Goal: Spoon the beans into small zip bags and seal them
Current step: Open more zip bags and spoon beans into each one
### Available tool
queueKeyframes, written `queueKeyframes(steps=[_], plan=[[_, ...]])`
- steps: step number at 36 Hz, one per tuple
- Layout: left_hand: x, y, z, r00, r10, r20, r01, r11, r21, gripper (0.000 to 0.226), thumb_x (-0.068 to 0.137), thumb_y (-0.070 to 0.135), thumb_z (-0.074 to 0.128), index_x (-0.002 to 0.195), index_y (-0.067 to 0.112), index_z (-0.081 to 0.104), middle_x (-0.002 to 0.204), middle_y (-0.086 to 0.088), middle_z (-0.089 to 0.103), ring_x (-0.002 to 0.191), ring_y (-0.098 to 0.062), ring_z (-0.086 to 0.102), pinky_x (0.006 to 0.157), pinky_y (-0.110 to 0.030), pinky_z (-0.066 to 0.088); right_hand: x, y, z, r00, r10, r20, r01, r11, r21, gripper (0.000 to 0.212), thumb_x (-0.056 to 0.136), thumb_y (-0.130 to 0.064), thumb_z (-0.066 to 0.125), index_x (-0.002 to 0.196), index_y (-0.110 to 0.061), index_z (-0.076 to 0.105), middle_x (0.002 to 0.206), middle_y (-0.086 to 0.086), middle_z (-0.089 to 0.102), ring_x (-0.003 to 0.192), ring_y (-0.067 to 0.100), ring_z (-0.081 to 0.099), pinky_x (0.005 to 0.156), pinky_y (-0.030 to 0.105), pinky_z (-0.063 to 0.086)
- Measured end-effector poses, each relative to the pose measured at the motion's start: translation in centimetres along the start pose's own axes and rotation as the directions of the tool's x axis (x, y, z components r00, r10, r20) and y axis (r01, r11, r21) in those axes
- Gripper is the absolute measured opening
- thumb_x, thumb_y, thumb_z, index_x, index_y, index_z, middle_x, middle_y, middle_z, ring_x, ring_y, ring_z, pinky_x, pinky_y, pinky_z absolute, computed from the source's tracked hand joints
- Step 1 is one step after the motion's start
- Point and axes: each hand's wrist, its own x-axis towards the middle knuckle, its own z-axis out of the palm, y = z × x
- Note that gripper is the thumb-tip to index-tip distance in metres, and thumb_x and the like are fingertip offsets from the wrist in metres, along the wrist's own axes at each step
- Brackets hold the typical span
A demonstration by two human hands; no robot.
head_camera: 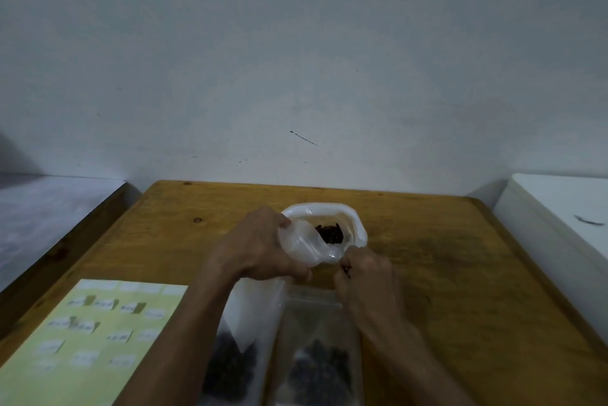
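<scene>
My left hand [260, 246] grips a small clear zip bag [307, 246] and holds its mouth over a white container [353, 218] with dark beans [330, 233] inside. My right hand [365, 277] is closed just right of the bag's mouth, pinching a few dark beans at its fingertips. No spoon is visible. Two zip bags with dark beans lie flat near me: one [245, 349] under my left forearm, the other [317, 353] between my arms.
The wooden table [460, 274] stands against a pale wall. A yellow-green sheet of white labels [85, 340] lies at the front left. A white surface [559, 208] borders the table's right, a grey one [42, 208] its left.
</scene>
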Motion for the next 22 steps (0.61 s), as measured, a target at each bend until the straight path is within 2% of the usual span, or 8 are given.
queueKeyframes(steps=[2,4,7,10,12,16,19,22], plan=[[-0.1,0.2,0.2,1.000,0.019,0.000,-0.019,1.000,-0.007,0.085,0.060,0.045,0.089,0.133,0.015,0.056,0.107,0.006,0.051,0.088,-0.010,0.053,0.071,-0.024,0.051,0.0,0.2,0.3,0.998,0.054,0.028,-0.057,0.993,0.101,0.015,0.086,-0.006,0.071,0.080,-0.018,0.065,0.069,-0.012,0.052,0.054,-0.001,0.048,0.045,0.011,0.035],[-0.2,0.2,0.3,0.999,0.032,-0.006,-0.032,0.999,-0.009,0.081,0.060,0.046,0.089,0.128,0.016,0.059,0.105,0.007,0.052,0.084,-0.008,0.052,0.073,-0.025,0.052,-0.1,0.4,0.3,0.995,0.079,-0.053,-0.066,0.975,0.212,0.018,0.086,-0.004,0.072,0.076,-0.017,0.065,0.065,-0.012,0.055,0.053,-0.003,0.052,0.053,0.007,0.044],[-0.1,-0.2,0.4,0.999,0.027,-0.020,-0.027,0.999,-0.017,0.087,0.058,0.048,0.089,0.132,0.016,0.057,0.109,0.007,0.050,0.089,-0.011,0.052,0.074,-0.025,0.051,0.0,0.7,0.2,0.990,0.036,-0.139,-0.011,0.984,0.178,0.023,0.080,-0.001,0.077,0.071,-0.017,0.063,0.063,-0.011,0.054,0.051,-0.005,0.047,0.041,0.008,0.035],[-0.1,-0.2,0.4,0.999,0.028,-0.026,-0.028,0.999,-0.029,0.087,0.057,0.047,0.090,0.131,0.015,0.057,0.107,0.008,0.050,0.086,-0.008,0.052,0.070,-0.022,0.049,0.0,0.9,0.7,0.996,-0.024,-0.086,0.032,0.996,0.086,0.034,0.072,0.002,0.081,0.066,-0.020,0.056,0.063,-0.013,0.044,0.049,-0.006,0.033,0.049,0.007,0.018],[-0.1,-0.1,0.5,0.999,0.028,-0.030,-0.029,0.999,-0.027,0.081,0.058,0.045,0.090,0.127,0.016,0.060,0.104,0.008,0.052,0.083,-0.006,0.052,0.071,-0.024,0.052,-0.1,1.0,1.1,0.997,-0.050,-0.059,0.056,0.994,0.097,0.035,0.072,0.002,0.081,0.066,-0.021,0.056,0.063,-0.013,0.044,0.050,-0.004,0.034,0.051,0.008,0.021],[-0.1,-0.1,0.7,0.999,0.015,-0.029,-0.016,1.000,-0.015,0.088,0.053,0.050,0.089,0.129,0.016,0.059,0.111,0.007,0.051,0.091,-0.011,0.053,0.078,-0.029,0.054,-0.2,1.0,0.9,0.991,-0.085,-0.101,0.102,0.979,0.179,0.028,0.075,-0.001,0.081,0.068,-0.018,0.059,0.063,-0.012,0.051,0.051,0.000,0.045,0.050,0.009,0.031],[-0.2,0.0,0.5,0.999,0.014,-0.032,-0.014,1.000,-0.010,0.078,0.055,0.049,0.089,0.121,0.016,0.064,0.107,0.006,0.056,0.087,-0.010,0.054,0.077,-0.030,0.055,-0.1,0.9,0.5,0.980,-0.115,-0.163,0.137,0.982,0.130,0.031,0.073,0.001,0.081,0.068,-0.017,0.057,0.064,-0.013,0.044,0.049,-0.003,0.037,0.048,0.008,0.026],[-0.2,0.1,0.5,1.000,0.015,-0.026,-0.015,1.000,0.003,0.073,0.055,0.050,0.089,0.115,0.015,0.068,0.105,0.003,0.061,0.086,-0.011,0.058,0.079,-0.035,0.057,-0.2,1.2,0.8,0.982,-0.129,-0.138,0.138,0.989,0.057,0.031,0.072,0.003,0.081,0.069,-0.017,0.057,0.066,-0.012,0.044,0.048,0.001,0.037,0.045,0.009,0.025]])
